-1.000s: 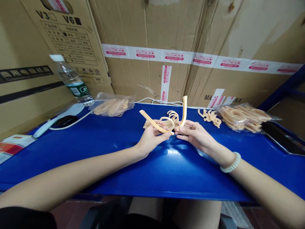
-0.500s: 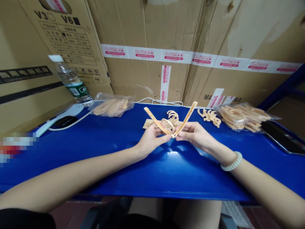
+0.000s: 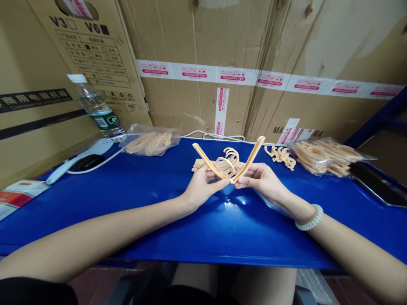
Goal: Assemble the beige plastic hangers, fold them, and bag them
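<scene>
My left hand (image 3: 203,186) is closed on a curved, light wooden strip (image 3: 208,160) that slants up to the left. In my right hand (image 3: 260,180), fingers pinched, is a second curved wooden strip (image 3: 252,159) slanting up to the right. The strips' lower ends meet between my fingertips in a V; whether they are joined I cannot tell. A thin looped wooden piece (image 3: 229,163) shows between them. Just behind my hands, flat wooden pieces (image 3: 199,164) and a curly wooden piece (image 3: 233,154) lie on the blue table (image 3: 222,237), partly hidden.
Carved wooden pieces (image 3: 280,156) and a bag of wooden parts (image 3: 324,154) lie right, beside a dark phone (image 3: 378,184). Left are another bag (image 3: 152,142), a water bottle (image 3: 98,106), a white brush-like object (image 3: 98,147) and a black mouse (image 3: 85,162). Cardboard boxes (image 3: 203,38) stand behind.
The view has shifted very slightly. The two strips turn a little in my fingers, so more of their inner faces shows; both hands stay in place.
</scene>
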A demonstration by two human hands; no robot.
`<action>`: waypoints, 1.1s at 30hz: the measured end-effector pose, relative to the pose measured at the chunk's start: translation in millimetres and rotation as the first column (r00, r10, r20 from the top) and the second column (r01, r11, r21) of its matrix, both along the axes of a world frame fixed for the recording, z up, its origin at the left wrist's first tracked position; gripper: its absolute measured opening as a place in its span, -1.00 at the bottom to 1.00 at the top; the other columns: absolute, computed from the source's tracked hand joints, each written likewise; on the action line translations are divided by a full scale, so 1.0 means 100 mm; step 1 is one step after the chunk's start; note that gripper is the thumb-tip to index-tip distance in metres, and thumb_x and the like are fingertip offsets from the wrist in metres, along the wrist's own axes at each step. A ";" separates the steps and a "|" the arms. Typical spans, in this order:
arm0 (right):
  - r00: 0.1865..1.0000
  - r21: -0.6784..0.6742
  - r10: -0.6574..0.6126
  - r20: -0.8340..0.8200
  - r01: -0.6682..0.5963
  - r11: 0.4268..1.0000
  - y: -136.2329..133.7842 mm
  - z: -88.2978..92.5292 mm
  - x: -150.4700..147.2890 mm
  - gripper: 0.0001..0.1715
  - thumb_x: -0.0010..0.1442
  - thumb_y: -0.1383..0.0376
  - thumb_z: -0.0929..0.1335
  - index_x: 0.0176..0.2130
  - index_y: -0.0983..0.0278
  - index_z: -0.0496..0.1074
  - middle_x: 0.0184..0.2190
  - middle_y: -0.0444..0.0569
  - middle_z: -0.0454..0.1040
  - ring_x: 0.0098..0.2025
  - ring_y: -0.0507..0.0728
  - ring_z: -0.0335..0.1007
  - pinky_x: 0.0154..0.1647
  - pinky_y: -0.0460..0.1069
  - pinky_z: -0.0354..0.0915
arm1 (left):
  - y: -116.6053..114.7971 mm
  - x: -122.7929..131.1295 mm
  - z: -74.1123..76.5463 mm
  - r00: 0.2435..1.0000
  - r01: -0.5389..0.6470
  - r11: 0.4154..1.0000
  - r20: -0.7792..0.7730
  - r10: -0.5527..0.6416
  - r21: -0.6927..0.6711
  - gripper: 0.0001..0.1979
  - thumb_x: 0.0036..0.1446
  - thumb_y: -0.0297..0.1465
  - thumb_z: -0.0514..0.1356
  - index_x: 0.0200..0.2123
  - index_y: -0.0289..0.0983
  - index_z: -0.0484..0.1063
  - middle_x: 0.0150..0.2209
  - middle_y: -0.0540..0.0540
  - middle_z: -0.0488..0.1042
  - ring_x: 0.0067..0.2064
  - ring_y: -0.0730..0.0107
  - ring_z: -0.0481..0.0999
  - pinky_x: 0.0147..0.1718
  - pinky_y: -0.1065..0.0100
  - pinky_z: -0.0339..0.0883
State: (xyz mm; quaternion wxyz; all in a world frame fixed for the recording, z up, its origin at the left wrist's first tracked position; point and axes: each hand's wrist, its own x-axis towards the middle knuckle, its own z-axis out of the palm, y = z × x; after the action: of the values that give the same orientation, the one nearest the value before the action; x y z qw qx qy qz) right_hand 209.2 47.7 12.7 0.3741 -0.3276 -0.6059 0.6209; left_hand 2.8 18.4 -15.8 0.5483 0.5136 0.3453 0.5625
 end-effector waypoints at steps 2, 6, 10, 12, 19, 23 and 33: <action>1.000 0.031 -0.012 0.018 0.011 0.999 -0.02 0.02 -0.01 -0.63 -0.06 0.20 0.65 -0.27 0.30 0.63 -0.31 0.04 0.67 -0.34 0.13 0.62 -0.16 0.04 0.57 | 0.00 0.00 0.00 1.000 0.001 1.000 0.007 -0.001 -0.008 -0.55 -0.08 -0.45 0.48 -0.16 -0.29 0.36 -0.10 -0.22 0.65 -0.05 0.15 0.66 0.11 0.07 0.45; 0.997 0.100 -0.071 0.037 0.067 0.993 -0.06 0.03 -0.05 -0.61 -0.08 0.18 0.65 -0.27 0.31 0.63 -0.36 0.02 0.66 -0.36 0.14 0.61 -0.19 0.05 0.58 | 0.00 0.01 0.00 0.999 -0.011 1.000 0.034 0.011 -0.020 -0.55 -0.08 -0.45 0.48 -0.16 -0.30 0.36 -0.10 -0.21 0.65 -0.05 0.15 0.66 0.12 0.07 0.44; 0.990 0.148 -0.135 0.045 0.127 0.981 -0.09 0.02 -0.09 -0.59 -0.07 0.14 0.64 -0.27 0.31 0.62 -0.37 0.03 0.66 -0.37 0.15 0.61 -0.21 0.07 0.59 | -0.01 0.01 0.00 0.999 -0.027 0.999 0.045 0.029 -0.032 -0.56 -0.09 -0.46 0.48 -0.18 -0.29 0.35 -0.15 -0.19 0.66 -0.09 0.17 0.67 0.09 0.08 0.46; 0.985 0.169 -0.163 0.056 0.151 0.974 -0.10 0.02 -0.11 -0.60 -0.07 0.13 0.63 -0.29 0.31 0.61 -0.38 0.03 0.66 -0.38 0.15 0.61 -0.22 0.07 0.58 | -0.01 0.01 0.00 0.999 -0.039 0.999 0.036 0.041 -0.034 -0.55 -0.09 -0.45 0.48 -0.17 -0.28 0.34 -0.19 -0.17 0.66 -0.11 0.17 0.68 0.06 0.08 0.48; 0.978 0.192 -0.202 0.052 0.189 0.963 -0.14 0.01 -0.15 -0.62 -0.02 0.13 0.61 -0.27 0.29 0.57 -0.36 0.01 0.63 -0.36 0.15 0.57 -0.26 0.06 0.55 | -0.02 0.01 0.07 0.999 -0.053 0.999 0.006 0.053 0.005 -0.56 -0.10 -0.42 0.49 -0.19 -0.28 0.38 -0.19 -0.17 0.64 -0.10 0.15 0.67 0.05 0.10 0.49; 0.973 0.159 -0.224 -0.054 0.230 0.960 -0.05 0.09 -0.07 -0.59 -0.07 0.18 0.64 -0.27 0.25 0.52 -0.30 -0.05 0.60 -0.32 0.12 0.55 -0.34 -0.01 0.53 | 0.03 -0.03 0.16 0.997 -0.070 0.997 0.026 0.071 -0.039 -0.55 -0.14 -0.45 0.51 -0.23 -0.28 0.36 -0.28 -0.10 0.63 -0.18 0.22 0.66 -0.08 0.18 0.52; 0.920 0.476 -0.333 0.208 0.202 0.856 0.34 0.48 0.50 -0.56 -0.13 0.07 0.64 -0.32 0.27 0.62 -0.43 -0.02 0.61 -0.38 0.17 0.53 -0.34 0.01 0.42 | 0.42 -0.49 0.45 0.986 -0.066 0.985 0.142 0.089 -0.156 -0.80 -0.08 -0.55 0.44 -0.41 -0.37 0.48 -0.40 -0.05 0.55 -0.37 0.52 0.54 -0.23 0.44 0.49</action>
State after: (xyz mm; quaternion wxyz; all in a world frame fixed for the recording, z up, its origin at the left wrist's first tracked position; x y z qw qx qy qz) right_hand 259.7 81.6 61.0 0.4318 -0.4004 -0.7268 0.3536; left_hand -46.6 60.1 29.5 0.5874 0.4135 0.3649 0.5923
